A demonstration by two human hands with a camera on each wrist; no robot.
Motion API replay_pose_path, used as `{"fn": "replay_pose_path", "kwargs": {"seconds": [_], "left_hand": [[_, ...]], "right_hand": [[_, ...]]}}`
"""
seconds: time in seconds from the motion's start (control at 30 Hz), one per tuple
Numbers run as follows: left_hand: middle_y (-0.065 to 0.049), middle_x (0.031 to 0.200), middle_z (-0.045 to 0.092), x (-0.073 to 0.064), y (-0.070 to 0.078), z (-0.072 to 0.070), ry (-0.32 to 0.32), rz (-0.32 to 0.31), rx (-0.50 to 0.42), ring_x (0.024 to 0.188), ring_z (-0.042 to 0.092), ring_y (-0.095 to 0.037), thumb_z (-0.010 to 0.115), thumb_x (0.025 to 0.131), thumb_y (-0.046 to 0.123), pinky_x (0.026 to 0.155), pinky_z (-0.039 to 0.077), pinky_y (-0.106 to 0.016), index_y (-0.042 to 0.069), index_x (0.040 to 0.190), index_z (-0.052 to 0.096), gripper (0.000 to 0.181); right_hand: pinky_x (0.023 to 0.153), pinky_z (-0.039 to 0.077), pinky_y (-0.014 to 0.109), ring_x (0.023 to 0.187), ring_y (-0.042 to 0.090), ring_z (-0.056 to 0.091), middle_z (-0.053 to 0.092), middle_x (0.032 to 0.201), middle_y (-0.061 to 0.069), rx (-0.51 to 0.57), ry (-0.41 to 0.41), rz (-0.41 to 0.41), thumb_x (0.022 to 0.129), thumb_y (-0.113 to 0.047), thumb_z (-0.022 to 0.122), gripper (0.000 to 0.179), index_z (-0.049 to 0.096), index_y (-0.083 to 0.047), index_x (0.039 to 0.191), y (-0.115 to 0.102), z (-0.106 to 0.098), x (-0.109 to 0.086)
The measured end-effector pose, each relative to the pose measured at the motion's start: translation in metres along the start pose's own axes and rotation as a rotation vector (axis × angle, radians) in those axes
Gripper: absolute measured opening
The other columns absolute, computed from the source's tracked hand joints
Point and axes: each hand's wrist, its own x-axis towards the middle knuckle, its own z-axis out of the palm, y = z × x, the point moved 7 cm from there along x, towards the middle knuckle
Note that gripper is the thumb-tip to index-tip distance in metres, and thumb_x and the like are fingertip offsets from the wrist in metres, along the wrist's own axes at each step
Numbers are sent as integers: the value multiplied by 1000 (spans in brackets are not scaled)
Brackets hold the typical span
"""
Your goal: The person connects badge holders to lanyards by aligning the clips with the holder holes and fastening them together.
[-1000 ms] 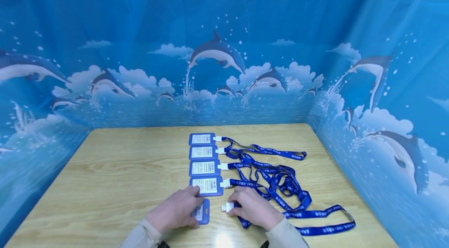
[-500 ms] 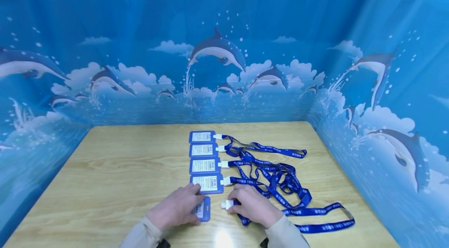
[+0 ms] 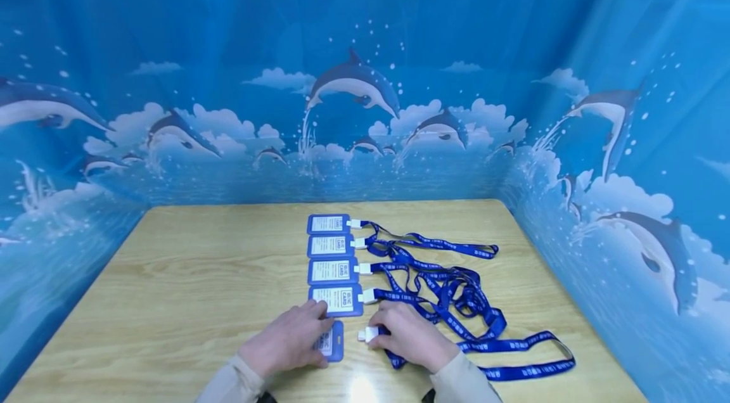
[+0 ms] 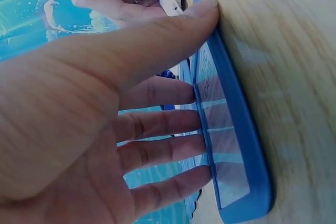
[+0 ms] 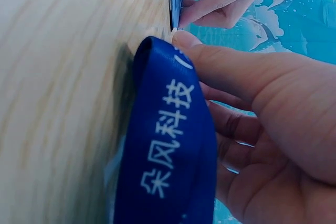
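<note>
In the head view, my left hand [image 3: 288, 338] holds a blue badge holder [image 3: 339, 346] by its two long edges near the table's front. The left wrist view shows the thumb on one edge and the fingertips along the other, over the holder's card window [image 4: 223, 145]. Its slotted end faces right. Across a small gap, my right hand [image 3: 412, 336] pinches a white lanyard clip [image 3: 369, 334] between thumb and fingers, its tip pointing left at the holder. From that clip the blue lanyard strap [image 5: 173, 140] folds beneath the right hand, white characters printed along it.
Several badge holders [image 3: 329, 271] lie in a column beyond the left hand, each joined to a white clip. Their blue lanyards [image 3: 470, 301] spread in a tangle to the right. A looped strap [image 3: 530, 371] lies near the wooden table's [image 3: 188, 276] right side. A dolphin-print curtain [image 3: 365, 137] surrounds the table.
The held badge holder has slid very slightly right and the clip very slightly left, so the gap between them is a little narrower. Both hands keep their hold.
</note>
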Motion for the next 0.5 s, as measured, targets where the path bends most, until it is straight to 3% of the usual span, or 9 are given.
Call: {"fn": "replay_pose_path", "kwargs": {"seconds": [0.2, 0.5], "left_hand": [[0, 112, 60, 0, 2, 0, -1, -6, 2, 97, 54, -11, 85, 73, 48, 88, 56, -34, 11, 130, 68, 70], [3, 105, 58, 2, 4, 2, 26, 25, 8, 91, 51, -7, 84, 73, 49, 83, 55, -30, 9, 130, 68, 71]], "right_hand": [[71, 54, 15, 78, -4, 57, 66, 91, -12, 0, 7, -12, 83, -31, 82, 28, 78, -15, 106, -1, -1, 0], [71, 54, 15, 78, -3, 57, 66, 92, -11, 1, 19, -19, 84, -32, 81, 29, 78, -14, 106, -1, -1, 0]]}}
